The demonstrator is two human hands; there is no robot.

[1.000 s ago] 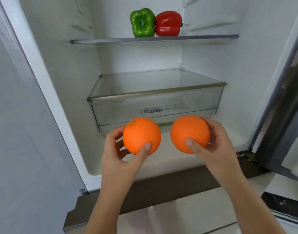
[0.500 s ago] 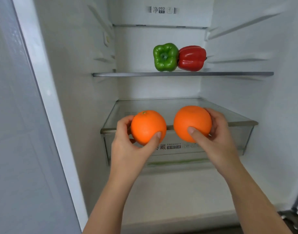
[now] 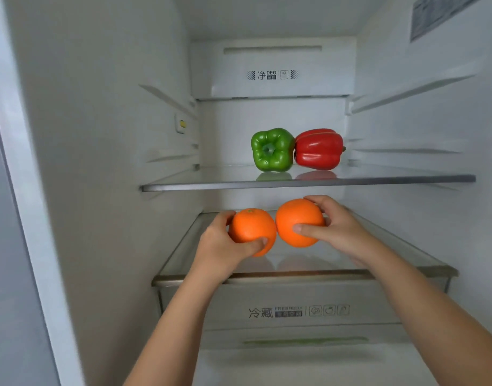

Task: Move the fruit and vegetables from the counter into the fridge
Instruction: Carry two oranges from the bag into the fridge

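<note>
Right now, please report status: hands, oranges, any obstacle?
Left hand grips left orange; right hand grips right orange. Both held over drawer lid, not released. Green pepper, red pepper on shelf above; nothing blocks.

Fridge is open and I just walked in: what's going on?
A person is loading the fridge. The left hand holds one round orange, the right hand a second orange, side by side over the glass drawer top, not yet set down. A green bell pepper and a red bell pepper sit on the glass shelf above.
</note>
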